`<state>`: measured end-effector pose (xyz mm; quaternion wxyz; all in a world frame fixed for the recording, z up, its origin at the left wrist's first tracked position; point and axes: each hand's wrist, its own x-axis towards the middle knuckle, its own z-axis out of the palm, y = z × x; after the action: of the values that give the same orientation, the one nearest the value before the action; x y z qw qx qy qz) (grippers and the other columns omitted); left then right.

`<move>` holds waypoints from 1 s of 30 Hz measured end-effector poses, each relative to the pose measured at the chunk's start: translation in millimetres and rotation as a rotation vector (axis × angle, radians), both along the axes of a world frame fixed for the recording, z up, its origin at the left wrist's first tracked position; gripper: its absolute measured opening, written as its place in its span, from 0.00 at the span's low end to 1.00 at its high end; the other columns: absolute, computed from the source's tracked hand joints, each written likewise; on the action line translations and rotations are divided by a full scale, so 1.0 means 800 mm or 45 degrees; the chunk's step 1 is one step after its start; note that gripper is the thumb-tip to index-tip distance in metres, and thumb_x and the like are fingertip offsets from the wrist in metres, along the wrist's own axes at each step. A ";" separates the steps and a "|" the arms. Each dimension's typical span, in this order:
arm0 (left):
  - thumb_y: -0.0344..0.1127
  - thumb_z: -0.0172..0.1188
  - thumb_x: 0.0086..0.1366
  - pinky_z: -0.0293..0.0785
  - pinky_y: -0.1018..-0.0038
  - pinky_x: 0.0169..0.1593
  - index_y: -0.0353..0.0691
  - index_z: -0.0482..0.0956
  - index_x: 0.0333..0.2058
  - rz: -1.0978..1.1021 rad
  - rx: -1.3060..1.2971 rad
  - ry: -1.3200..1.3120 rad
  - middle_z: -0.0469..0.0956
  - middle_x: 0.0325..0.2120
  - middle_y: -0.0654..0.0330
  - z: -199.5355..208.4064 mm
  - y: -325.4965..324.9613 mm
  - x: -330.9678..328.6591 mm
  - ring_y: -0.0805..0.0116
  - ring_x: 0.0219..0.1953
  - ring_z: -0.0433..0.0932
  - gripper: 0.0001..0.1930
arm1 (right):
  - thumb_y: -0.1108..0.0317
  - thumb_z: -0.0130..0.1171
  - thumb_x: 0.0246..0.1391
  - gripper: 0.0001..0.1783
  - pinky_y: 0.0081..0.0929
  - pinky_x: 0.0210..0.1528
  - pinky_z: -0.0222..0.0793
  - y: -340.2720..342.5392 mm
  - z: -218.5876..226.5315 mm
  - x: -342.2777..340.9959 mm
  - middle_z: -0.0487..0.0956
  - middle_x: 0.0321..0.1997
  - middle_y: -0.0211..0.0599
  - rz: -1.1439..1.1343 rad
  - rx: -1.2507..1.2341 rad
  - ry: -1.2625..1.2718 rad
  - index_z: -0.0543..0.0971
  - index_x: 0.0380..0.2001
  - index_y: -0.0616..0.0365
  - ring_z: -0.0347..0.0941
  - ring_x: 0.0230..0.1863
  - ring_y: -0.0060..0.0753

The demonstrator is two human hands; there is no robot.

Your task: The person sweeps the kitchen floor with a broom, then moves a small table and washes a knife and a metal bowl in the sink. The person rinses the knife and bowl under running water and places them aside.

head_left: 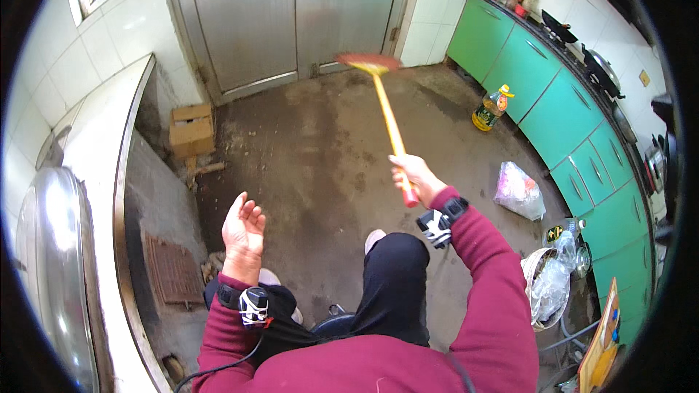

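Observation:
My right hand (pixel 418 176) is wrapped round the lower end of a yellow handle with a red tip. It belongs to a short broom (pixel 389 115), raised and pointing away from me. The broom's reddish-brown head, smeared by motion, shows near the foot of the grey double door (pixel 296 22). My left hand (pixel 245 234) is held up over my left leg, palm showing and fingers loosely bent, with nothing in it.
A cardboard box (pixel 192 131) sits by the left wall. On the stained floor to the right stand an oil bottle (pixel 489 108) and a plastic bag (pixel 518 191). Nearer is a bin (pixel 535 258) with clear plastic. Green cabinets (pixel 561 131) line the right, a white counter (pixel 105 153) the left.

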<state>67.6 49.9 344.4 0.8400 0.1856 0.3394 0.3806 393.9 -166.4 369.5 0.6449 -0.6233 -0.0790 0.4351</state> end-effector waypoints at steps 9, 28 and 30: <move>0.41 0.60 0.62 0.71 0.76 0.30 0.46 0.78 0.38 -0.087 -0.081 0.148 0.76 0.23 0.68 -0.047 0.065 0.062 0.73 0.25 0.74 0.09 | 0.52 0.52 0.62 0.17 0.25 0.15 0.63 -0.087 -0.166 0.209 0.65 0.19 0.30 -0.824 0.054 0.169 0.63 0.37 0.52 0.62 0.15 0.23; 0.39 0.60 0.62 0.72 0.76 0.30 0.42 0.78 0.39 -0.227 -0.087 0.225 0.76 0.25 0.66 -0.061 0.062 0.113 0.73 0.26 0.74 0.10 | 0.49 0.50 0.62 0.17 0.18 0.15 0.58 0.017 -0.201 0.015 0.68 0.20 0.24 0.530 -0.421 -0.037 0.70 0.39 0.52 0.60 0.13 0.16; 0.39 0.60 0.62 0.72 0.76 0.31 0.42 0.78 0.39 -0.247 -0.115 0.227 0.76 0.25 0.66 -0.063 0.065 0.112 0.73 0.26 0.74 0.10 | 0.50 0.50 0.63 0.17 0.18 0.14 0.59 0.022 -0.194 0.028 0.69 0.20 0.25 0.408 -0.445 -0.094 0.71 0.41 0.52 0.61 0.13 0.16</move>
<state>157.2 101.9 294.3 0.8468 0.2127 0.4099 0.2639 416.4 -148.9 214.7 0.4467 -0.7203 -0.1240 0.5160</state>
